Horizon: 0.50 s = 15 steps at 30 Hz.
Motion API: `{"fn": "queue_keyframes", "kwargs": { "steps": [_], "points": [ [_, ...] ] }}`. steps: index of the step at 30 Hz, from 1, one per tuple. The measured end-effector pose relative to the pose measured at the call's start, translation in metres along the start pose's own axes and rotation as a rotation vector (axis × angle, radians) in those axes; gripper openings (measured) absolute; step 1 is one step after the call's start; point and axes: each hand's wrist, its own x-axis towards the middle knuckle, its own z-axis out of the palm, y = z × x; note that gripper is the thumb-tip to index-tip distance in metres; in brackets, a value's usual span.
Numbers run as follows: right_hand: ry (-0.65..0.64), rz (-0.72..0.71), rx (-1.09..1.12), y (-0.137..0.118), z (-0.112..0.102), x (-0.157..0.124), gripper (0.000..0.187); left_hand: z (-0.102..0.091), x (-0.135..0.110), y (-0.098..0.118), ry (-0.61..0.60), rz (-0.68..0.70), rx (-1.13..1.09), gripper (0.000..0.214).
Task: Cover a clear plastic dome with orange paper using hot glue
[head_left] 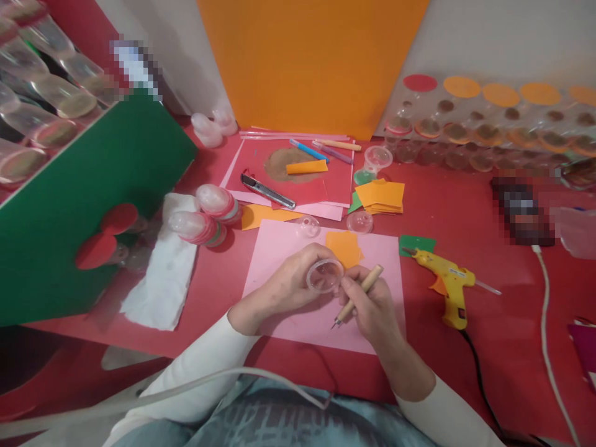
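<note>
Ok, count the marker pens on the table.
3, side by side on the red sheet at the back: a blue pen, a purple pen, a tan pen. The wooden-handled tool in the right hand is not counted; more may be hidden.

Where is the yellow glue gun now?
Head view: the glue gun lies on the red table, right of the pink sheet, its nozzle by a small green paper.

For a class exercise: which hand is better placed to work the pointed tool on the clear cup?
Likely the right hand: it grips the pointed tool beside the clear cup, which the left hand holds.
</note>
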Motion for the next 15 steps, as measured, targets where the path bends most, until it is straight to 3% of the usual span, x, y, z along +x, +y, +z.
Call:
{"fn": "queue_keyframes", "kwargs": {
  "steps": [5, 15],
  "points": [
    [0.029, 0.000, 0.086, 0.001, -0.002, 0.003, 0.029, 0.002, -0.001, -0.003, -0.047, 0.023, 0.026, 0.021],
    [-0.032, 0.008, 0.125, 0.019, -0.005, 0.003, 0.031, 0.011, -0.004, -0.007, 0.039, -0.043, 0.000, 0.018]
  ]
}}
